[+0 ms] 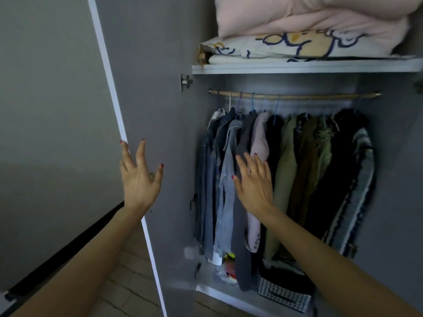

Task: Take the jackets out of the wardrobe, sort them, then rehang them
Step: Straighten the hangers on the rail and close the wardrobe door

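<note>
**Wardrobe's open, nothing pulled out yet**

We're at the very start here. Our left hand (139,177) is spread wide and empty beside the open door (146,110), left of the rail (295,96). Our right hand (254,181) is flat and relaxed, holding nothing, in front of the jackets (286,170) below the rail; can't tell if it touches them. All of them hang there, packed tight. Next move, we reckon: lift one hanger hook off the rail. Bedding (309,30) sits on the shelf above it.
</note>
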